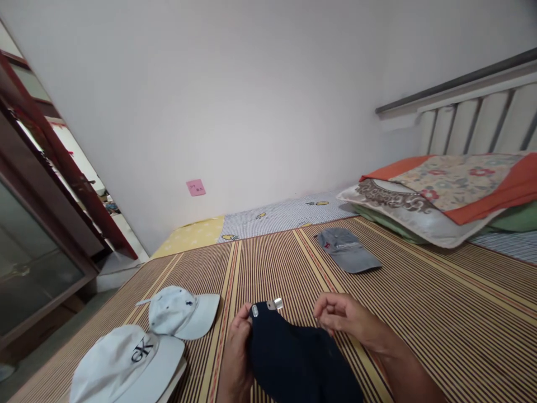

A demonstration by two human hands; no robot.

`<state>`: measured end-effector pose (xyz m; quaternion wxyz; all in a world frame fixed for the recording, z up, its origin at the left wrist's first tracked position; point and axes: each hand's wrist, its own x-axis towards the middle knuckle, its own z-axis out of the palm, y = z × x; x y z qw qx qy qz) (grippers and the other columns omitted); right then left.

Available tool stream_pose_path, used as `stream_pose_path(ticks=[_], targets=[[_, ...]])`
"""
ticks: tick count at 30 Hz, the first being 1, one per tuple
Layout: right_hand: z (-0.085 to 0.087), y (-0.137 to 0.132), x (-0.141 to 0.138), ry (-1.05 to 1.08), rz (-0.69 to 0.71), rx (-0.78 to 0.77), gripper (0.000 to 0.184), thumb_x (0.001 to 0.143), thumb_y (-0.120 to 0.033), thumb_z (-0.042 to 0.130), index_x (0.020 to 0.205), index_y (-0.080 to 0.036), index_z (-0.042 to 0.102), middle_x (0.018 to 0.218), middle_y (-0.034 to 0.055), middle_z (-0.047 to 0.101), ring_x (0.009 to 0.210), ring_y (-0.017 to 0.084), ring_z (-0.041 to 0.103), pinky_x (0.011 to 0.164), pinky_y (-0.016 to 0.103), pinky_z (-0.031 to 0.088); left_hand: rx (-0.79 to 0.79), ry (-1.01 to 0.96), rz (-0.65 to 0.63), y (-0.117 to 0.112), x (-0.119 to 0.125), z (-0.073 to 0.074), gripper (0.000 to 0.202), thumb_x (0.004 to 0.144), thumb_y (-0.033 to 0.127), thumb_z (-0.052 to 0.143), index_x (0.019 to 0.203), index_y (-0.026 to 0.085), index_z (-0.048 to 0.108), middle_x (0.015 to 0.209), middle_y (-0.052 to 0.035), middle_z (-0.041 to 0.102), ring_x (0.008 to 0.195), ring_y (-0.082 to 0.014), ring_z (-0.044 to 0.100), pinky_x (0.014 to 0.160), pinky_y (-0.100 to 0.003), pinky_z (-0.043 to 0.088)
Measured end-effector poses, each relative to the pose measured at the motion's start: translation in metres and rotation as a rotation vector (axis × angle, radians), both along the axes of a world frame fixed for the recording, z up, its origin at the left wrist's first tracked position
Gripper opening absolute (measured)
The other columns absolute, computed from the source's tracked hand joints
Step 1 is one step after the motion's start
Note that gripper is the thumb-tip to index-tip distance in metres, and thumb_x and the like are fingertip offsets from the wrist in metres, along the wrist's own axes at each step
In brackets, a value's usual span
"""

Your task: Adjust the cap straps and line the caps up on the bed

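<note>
A dark navy cap (293, 358) is held up at the bottom centre, with a metal buckle (255, 310) and a shiny metal clasp (274, 304) along its upper edge. My left hand (238, 347) grips its left side near the buckle, thumb at the top. Just right of the cap, my right hand (342, 314) is loosely closed, its fingers curled in; no object shows in them. Whether its fingertips touch the cap's edge I cannot tell.
On the striped mat (268, 263) lie a pale cap (176, 310), a white cap with dark letters (126, 358) partly over another brim, and a grey cap (348, 249). Pillows (419, 212) with an orange-bordered floral cover (470, 179) are stacked at right. A pink note (196, 187) is on the wall.
</note>
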<state>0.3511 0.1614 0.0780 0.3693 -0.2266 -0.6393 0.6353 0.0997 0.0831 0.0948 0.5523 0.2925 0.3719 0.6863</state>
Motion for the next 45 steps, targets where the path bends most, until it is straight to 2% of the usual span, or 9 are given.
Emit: stream_pose_path(ticks=[3,7,11,15,20,33,36,41,45], targets=[[0.011,-0.007,0.001,-0.138,0.022,0.078,0.030,0.092,-0.048,0.072,0.087,-0.019,0.067,0.077,0.0016,0.070,0.074,0.017,0.063,0.074,0.032,0.047,-0.044,-0.014,0.088,-0.008,0.004,-0.001,0.030,0.069,0.030,0.090,0.089,0.019,0.070,0.070,0.0035,0.068,0.060,-0.0108,0.059,0.059,-0.018,0.046],[0.012,-0.012,0.003,-0.267,-0.054,0.060,0.035,0.094,-0.050,0.066,0.077,-0.020,0.059,0.068,-0.0010,0.063,0.066,0.016,0.059,0.067,0.030,0.045,0.033,-0.028,0.082,-0.008,0.003,-0.007,0.025,0.073,0.030,0.087,0.083,0.019,0.066,0.065,0.0055,0.060,0.053,-0.0088,0.050,0.052,-0.018,0.042],[0.011,-0.015,-0.004,-0.355,-0.005,0.013,0.023,0.086,-0.039,0.072,0.098,-0.019,0.069,0.062,-0.0084,0.046,0.058,0.011,0.046,0.058,0.026,0.035,0.030,-0.033,0.163,-0.006,0.001,-0.013,0.031,0.077,0.036,0.085,0.098,0.020,0.069,0.079,0.0005,0.069,0.064,-0.0142,0.060,0.061,-0.023,0.051],[0.022,-0.021,-0.016,-0.211,-0.004,-0.040,0.035,0.076,-0.026,0.078,0.110,-0.020,0.072,0.072,-0.0057,0.058,0.068,0.012,0.055,0.067,0.027,0.041,0.021,-0.015,0.167,-0.011,0.006,-0.008,0.033,0.077,0.042,0.086,0.094,0.020,0.068,0.080,-0.0007,0.070,0.068,-0.0154,0.062,0.064,-0.024,0.052],[0.031,-0.021,-0.015,-0.005,-0.131,-0.022,0.029,0.087,-0.043,0.077,0.105,-0.021,0.073,0.092,0.0025,0.072,0.084,0.016,0.066,0.075,0.029,0.047,-0.007,0.140,0.007,-0.014,0.009,0.004,0.047,0.073,0.054,0.091,0.075,0.018,0.060,0.059,0.0060,0.053,0.051,-0.0074,0.042,0.050,-0.016,0.033],[0.033,-0.023,-0.001,0.288,-0.237,-0.220,0.037,0.083,-0.037,0.084,0.115,-0.023,0.072,0.095,0.0021,0.076,0.081,0.016,0.072,0.081,0.030,0.053,-0.037,0.508,-0.134,-0.019,-0.004,0.007,0.054,0.060,0.065,0.093,0.069,0.016,0.071,0.063,0.0022,0.051,0.059,-0.0111,0.038,0.056,-0.022,0.026],[0.035,-0.024,0.000,0.254,-0.215,-0.179,0.036,0.083,-0.040,0.084,0.111,-0.021,0.073,0.083,0.0010,0.075,0.074,0.014,0.069,0.074,0.028,0.052,-0.048,0.598,-0.106,-0.022,-0.002,0.012,0.052,0.062,0.064,0.092,0.068,0.016,0.073,0.061,0.0020,0.051,0.060,-0.0118,0.038,0.056,-0.022,0.027],[0.037,-0.021,0.002,0.175,-0.158,-0.096,0.035,0.082,-0.042,0.084,0.108,-0.019,0.074,0.071,-0.0004,0.071,0.065,0.014,0.064,0.067,0.028,0.048,-0.078,0.431,-0.109,-0.027,0.007,0.020,0.045,0.069,0.057,0.092,0.073,0.017,0.071,0.066,0.0015,0.056,0.061,-0.0107,0.043,0.057,-0.020,0.032],[0.043,-0.027,0.005,0.333,-0.181,-0.157,0.031,0.079,-0.040,0.087,0.100,-0.022,0.075,0.074,0.0005,0.072,0.066,0.013,0.063,0.065,0.025,0.048,-0.071,0.249,-0.149,-0.028,0.011,0.020,0.041,0.073,0.050,0.093,0.077,0.017,0.069,0.065,0.0032,0.056,0.057,-0.0080,0.044,0.055,-0.017,0.033]])
